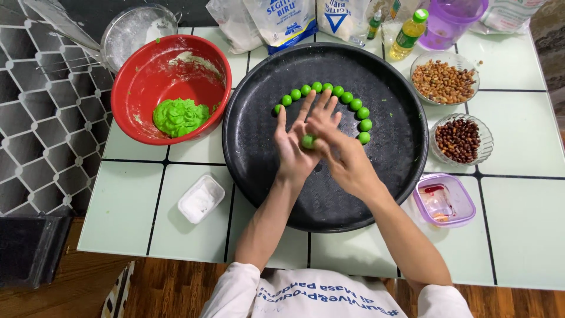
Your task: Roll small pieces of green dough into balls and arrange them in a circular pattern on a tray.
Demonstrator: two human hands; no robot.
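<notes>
Over the middle of the round black tray (pixel 388 176), we are rolling a small green dough ball (pixel 308 141) between our two palms. Our left hand (pixel 294 147) is lying underneath with fingers spread and pointing away from us; our right hand (pixel 341 154) is crossing over it, fingers flat and loosely together. Neither hand is closing into a grip: the ball is being pressed lightly between open palms, showing at the gap near the base of the left fingers, just below the right fingertips. To shape it well, we judge that pressure should be staying light and even, the palms circling so the ball is turning round rather than flattening. Beyond the fingertips, an arc of finished green balls (pixel 329 93) is sitting on the tray. To our left, a red bowl (pixel 141 65) is holding a lump of green dough (pixel 178 116); to our right, two glass bowls of nuts (pixel 445 79) are standing.
</notes>
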